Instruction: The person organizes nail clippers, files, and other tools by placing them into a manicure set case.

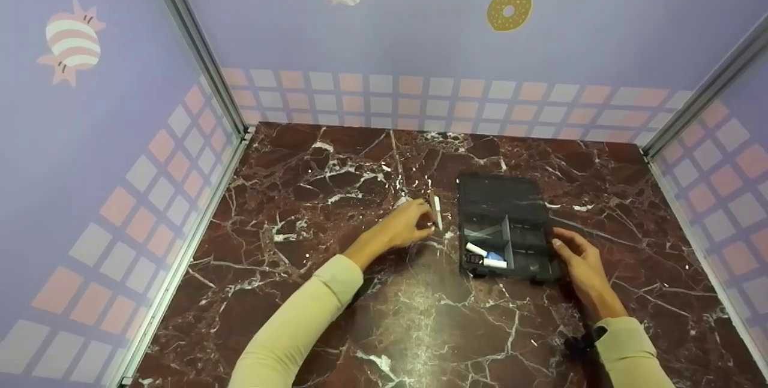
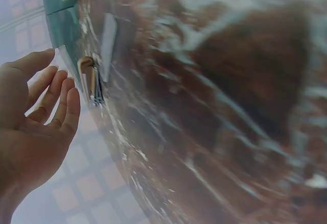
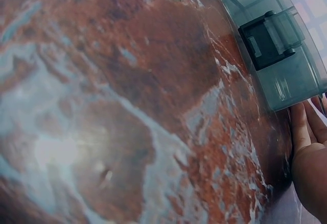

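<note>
A dark see-through compartment box (image 1: 503, 196) lies on the marbled table, divided by thin walls. In its near left compartment are a small blue item with a white cap (image 1: 477, 249) and a dark one with a white cap (image 1: 495, 263). My left hand (image 1: 405, 225) is left of the box with loosely bent fingers, beside a white stick (image 1: 437, 213) and a slim brown piece with thin metal prongs (image 2: 93, 83). Nothing shows in its palm. My right hand (image 1: 579, 262) touches the box's right side with fingers extended, near a latch (image 3: 271, 39).
Purple panels with a checked lower band (image 1: 396, 100) enclose the table at the back and both sides, joined by metal posts (image 1: 198, 40). A black band or strap (image 1: 585, 341) sits at the right wrist, by the sleeve.
</note>
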Action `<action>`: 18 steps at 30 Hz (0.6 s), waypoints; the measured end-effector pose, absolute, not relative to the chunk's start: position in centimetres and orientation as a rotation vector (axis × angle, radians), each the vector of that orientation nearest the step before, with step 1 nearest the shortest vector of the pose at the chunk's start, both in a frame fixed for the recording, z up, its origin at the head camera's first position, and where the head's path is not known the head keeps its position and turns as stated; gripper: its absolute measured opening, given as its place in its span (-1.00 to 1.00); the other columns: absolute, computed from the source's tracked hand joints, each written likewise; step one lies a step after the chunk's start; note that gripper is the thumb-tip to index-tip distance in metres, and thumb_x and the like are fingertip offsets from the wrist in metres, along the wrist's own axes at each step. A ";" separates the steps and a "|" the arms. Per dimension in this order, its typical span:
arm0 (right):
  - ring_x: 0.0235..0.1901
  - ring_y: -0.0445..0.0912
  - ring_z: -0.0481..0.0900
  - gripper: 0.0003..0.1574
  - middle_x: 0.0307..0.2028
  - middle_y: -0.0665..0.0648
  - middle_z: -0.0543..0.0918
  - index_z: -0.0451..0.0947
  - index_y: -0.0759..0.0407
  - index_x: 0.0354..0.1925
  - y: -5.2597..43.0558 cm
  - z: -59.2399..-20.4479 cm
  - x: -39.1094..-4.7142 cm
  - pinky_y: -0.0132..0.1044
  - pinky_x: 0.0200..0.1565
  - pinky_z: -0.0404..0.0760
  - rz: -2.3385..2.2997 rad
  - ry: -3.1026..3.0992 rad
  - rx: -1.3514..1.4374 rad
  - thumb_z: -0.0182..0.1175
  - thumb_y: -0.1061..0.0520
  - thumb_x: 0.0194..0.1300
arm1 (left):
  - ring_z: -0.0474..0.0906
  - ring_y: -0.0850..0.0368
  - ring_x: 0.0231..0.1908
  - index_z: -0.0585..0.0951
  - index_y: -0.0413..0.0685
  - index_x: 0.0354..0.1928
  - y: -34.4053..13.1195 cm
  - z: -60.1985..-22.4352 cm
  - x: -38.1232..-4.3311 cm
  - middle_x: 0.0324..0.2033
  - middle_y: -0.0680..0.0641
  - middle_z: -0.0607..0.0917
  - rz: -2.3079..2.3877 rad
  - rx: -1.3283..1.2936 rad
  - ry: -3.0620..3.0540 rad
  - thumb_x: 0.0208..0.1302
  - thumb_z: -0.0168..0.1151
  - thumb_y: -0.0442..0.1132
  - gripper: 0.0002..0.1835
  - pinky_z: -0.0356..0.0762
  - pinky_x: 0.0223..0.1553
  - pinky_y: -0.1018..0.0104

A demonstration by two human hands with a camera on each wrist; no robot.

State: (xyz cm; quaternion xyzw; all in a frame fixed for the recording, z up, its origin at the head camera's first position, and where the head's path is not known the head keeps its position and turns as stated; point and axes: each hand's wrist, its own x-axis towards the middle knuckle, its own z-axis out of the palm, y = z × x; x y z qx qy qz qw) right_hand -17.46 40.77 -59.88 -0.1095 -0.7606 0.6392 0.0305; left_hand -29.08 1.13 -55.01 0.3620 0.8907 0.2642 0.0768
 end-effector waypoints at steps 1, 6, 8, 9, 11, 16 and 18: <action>-0.08 -0.15 0.64 -0.38 0.16 0.16 0.64 0.35 0.40 0.48 40.8 -59.8 -17.5 -0.36 -0.18 0.68 1.967 -2.348 -0.346 0.14 0.12 0.63 | 0.61 -0.07 0.06 0.72 -0.23 0.03 0.8 -55.2 -29.0 -0.02 -0.14 0.67 0.791 1.085 2.678 0.37 0.45 -0.21 -0.70 0.55 0.27 0.09; -0.11 -0.16 0.66 -0.39 0.11 0.13 0.67 0.37 0.43 0.46 40.8 -60.2 -17.6 -0.37 -0.21 0.68 1.994 -2.297 -0.342 0.16 0.15 0.61 | 0.60 -0.07 0.00 0.70 -0.23 0.00 -0.7 -56.0 -28.6 -0.06 -0.15 0.66 0.794 1.043 2.676 0.34 0.49 -0.19 -0.68 0.59 0.19 0.09; -0.12 -0.18 0.66 -0.38 0.10 0.10 0.68 0.37 0.42 0.46 40.9 -60.4 -17.6 -0.38 -0.22 0.69 1.988 -2.294 -0.342 0.17 0.13 0.61 | 0.61 -0.05 -0.04 0.70 -0.23 -0.01 -1.1 -56.2 -28.4 -0.08 -0.14 0.66 0.785 1.018 2.680 0.33 0.50 -0.18 -0.68 0.62 0.14 0.14; -0.11 -0.18 0.66 -0.38 0.09 0.10 0.68 0.37 0.43 0.46 40.9 -60.5 -17.6 -0.38 -0.21 0.69 1.991 -2.288 -0.342 0.17 0.13 0.61 | 0.62 -0.04 -0.06 0.69 -0.24 -0.01 -1.3 -56.2 -28.2 -0.08 -0.14 0.65 0.778 0.998 2.680 0.33 0.50 -0.16 -0.67 0.63 0.12 0.16; -0.11 -0.19 0.66 -0.38 0.09 0.09 0.68 0.38 0.42 0.46 40.9 -60.6 -17.6 -0.39 -0.20 0.69 1.983 -2.289 -0.339 0.18 0.12 0.61 | 0.60 0.00 -0.08 0.69 -0.22 0.00 -1.6 -56.4 -27.7 -0.09 -0.11 0.64 0.741 0.954 2.688 0.32 0.51 -0.10 -0.63 0.65 0.09 0.19; -0.12 -0.20 0.65 -0.39 0.07 0.09 0.69 0.40 0.43 0.44 40.8 -60.7 -17.6 -0.41 -0.20 0.67 1.974 -2.275 -0.327 0.19 0.13 0.60 | 0.54 0.09 -0.08 0.66 -0.08 0.02 -1.8 -56.8 -26.7 -0.08 0.00 0.56 0.595 0.863 2.736 0.26 0.53 0.09 -0.52 0.63 0.08 0.20; -0.12 -0.20 0.64 -0.39 0.08 0.09 0.70 0.40 0.44 0.43 40.9 -60.8 -17.7 -0.41 -0.19 0.66 1.960 -2.280 -0.324 0.19 0.14 0.60 | 0.53 0.09 -0.08 0.65 -0.06 0.02 -1.8 -56.9 -26.5 -0.10 0.02 0.55 0.563 0.852 2.754 0.26 0.52 0.06 -0.55 0.63 0.06 0.20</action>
